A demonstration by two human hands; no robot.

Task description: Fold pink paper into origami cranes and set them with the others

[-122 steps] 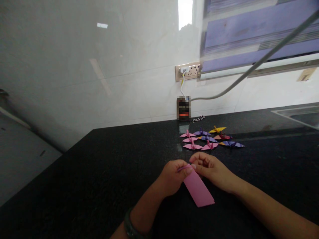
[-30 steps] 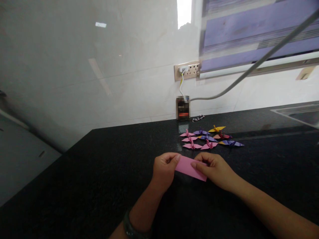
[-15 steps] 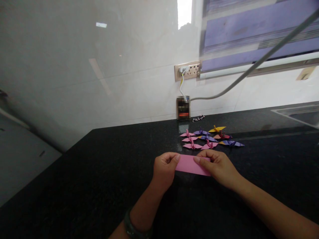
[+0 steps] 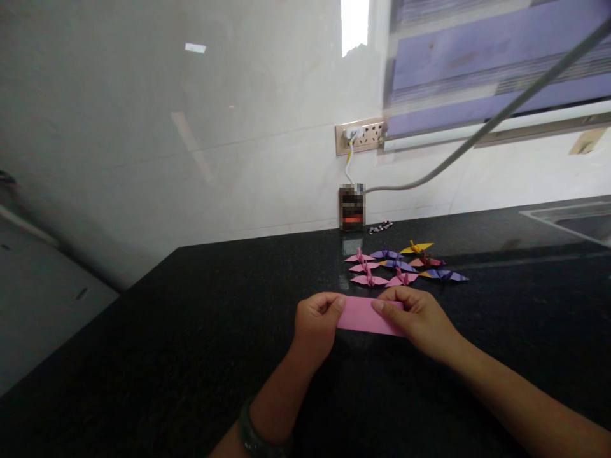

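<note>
Both hands are pinching a folded pink paper strip [image 4: 363, 315], holding it level just above the black countertop [image 4: 191, 331]. The left hand [image 4: 316, 321] is gripping its left end with the thumb on top, and the right hand [image 4: 416, 317] is pressing thumb and fingers onto the right end. Just beyond the hands, a cluster of small folded paper cranes [image 4: 401, 264] in pink, purple and yellow is lying on the counter. Further back, a small dark device [image 4: 352, 207] is standing against the pale wall beneath a socket strip [image 4: 360, 136].
</note>
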